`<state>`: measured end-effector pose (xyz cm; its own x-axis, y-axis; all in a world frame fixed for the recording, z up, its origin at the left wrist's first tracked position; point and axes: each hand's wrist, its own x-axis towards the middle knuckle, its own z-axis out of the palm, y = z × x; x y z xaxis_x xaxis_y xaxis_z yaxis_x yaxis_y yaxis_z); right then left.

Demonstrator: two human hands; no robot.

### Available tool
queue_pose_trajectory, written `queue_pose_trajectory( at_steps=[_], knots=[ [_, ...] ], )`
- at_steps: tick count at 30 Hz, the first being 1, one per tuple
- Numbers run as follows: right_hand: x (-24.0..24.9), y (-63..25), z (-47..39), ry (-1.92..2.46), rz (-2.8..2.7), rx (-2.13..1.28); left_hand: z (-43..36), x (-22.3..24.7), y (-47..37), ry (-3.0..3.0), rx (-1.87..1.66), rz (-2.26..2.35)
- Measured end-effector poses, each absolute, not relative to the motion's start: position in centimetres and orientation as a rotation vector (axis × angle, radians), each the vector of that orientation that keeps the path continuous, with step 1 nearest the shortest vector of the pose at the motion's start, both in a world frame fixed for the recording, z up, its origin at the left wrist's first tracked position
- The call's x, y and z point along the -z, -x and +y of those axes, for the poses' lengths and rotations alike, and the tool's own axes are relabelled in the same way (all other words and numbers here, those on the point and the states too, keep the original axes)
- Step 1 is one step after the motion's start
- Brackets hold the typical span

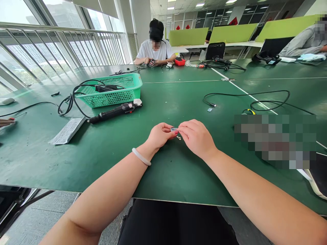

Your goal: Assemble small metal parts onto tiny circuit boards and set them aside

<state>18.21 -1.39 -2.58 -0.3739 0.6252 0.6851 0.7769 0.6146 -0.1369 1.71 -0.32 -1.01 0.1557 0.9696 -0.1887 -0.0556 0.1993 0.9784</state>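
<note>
My left hand (159, 136), with a pale bracelet at the wrist, pinches a small flat silvery piece (173, 129) between thumb and fingers. Its exact kind is too small to make out. The fingertips of my right hand (196, 139) close on the right end of the same piece and partly hide it. Both hands are just above the green table (163, 177). A few tiny pale metal-looking bits (178, 137) show just below the fingertips.
Left of my hands are a black electric screwdriver (114, 111), a green basket (112, 97) with cables, and a folded paper (68, 131). A black cable (245, 94) lies to the right, near a blurred-out object (276, 139). A person (154, 49) sits across the table.
</note>
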Motion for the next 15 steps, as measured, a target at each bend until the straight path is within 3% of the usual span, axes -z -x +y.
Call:
queue_pose_trajectory(
  at_steps=[10,15],
  knots=[
    [2.6,-18.9,-1.3,1.221,-1.864,-0.052,-0.6,0.4,-1.8,-0.982,-0.981,1.103],
    [3.6,-19.6,-0.3,1.455,-2.035,-0.304,-0.5,0.4,-1.9,-0.954,-0.988,1.161]
  ],
)
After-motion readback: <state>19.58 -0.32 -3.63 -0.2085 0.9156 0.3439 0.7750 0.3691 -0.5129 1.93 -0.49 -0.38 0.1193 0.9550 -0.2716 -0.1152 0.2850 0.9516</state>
